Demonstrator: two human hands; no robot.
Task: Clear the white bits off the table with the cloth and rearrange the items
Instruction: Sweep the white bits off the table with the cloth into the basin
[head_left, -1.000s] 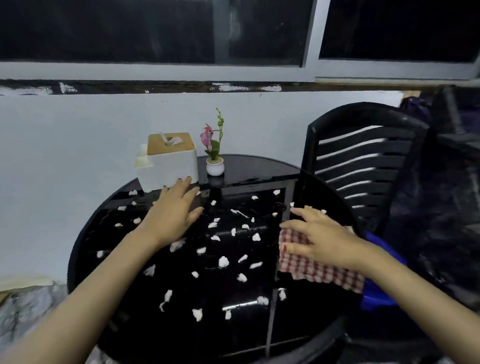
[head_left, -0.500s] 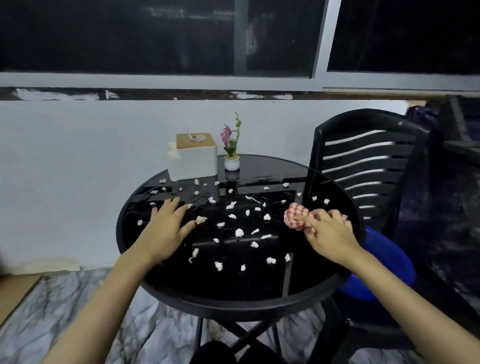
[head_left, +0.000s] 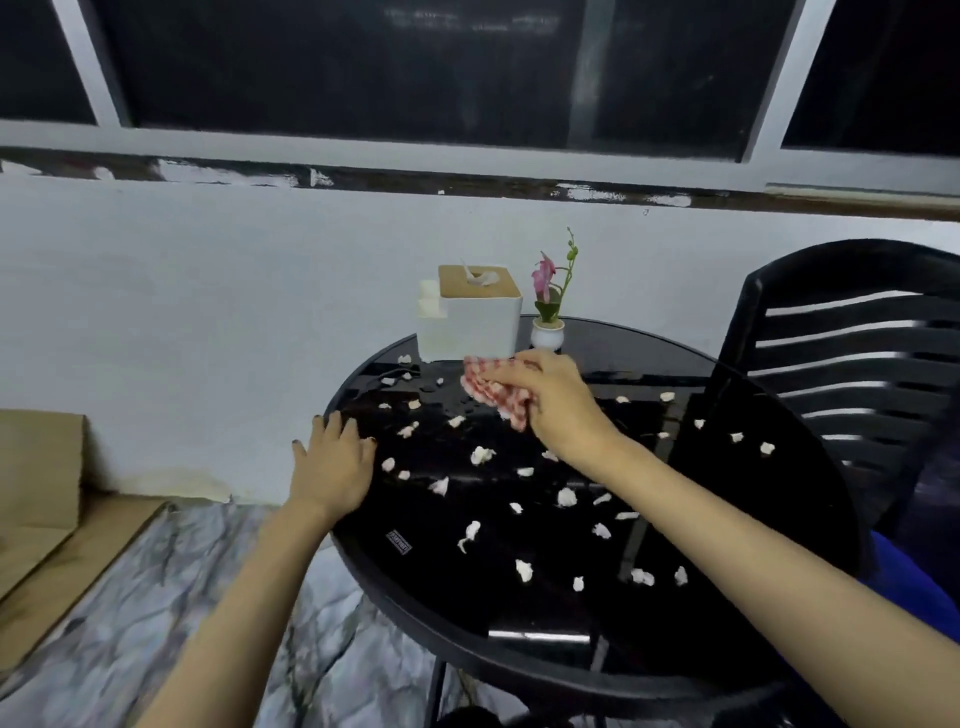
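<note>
A round black glass table (head_left: 519, 649) is strewn with several white bits (head_left: 482, 455). My right hand (head_left: 556, 400) grips a bunched red-and-white checked cloth (head_left: 493, 392) at the table's far side, just in front of the white tissue box (head_left: 470, 312) with a wooden lid. My left hand (head_left: 332, 462) lies flat with fingers spread on the table's left rim. A small white pot with a pink flower (head_left: 548, 312) stands right of the box.
A black slatted plastic chair (head_left: 841, 374) stands against the table's right side, with something blue (head_left: 904, 587) beneath it. A white wall runs behind the table. Cardboard (head_left: 36, 493) lies on the marble floor at left.
My right hand has carried the cloth from the table's right side across to the far middle, in front of the tissue box. My left hand has slid to the left rim. The view has shifted left.
</note>
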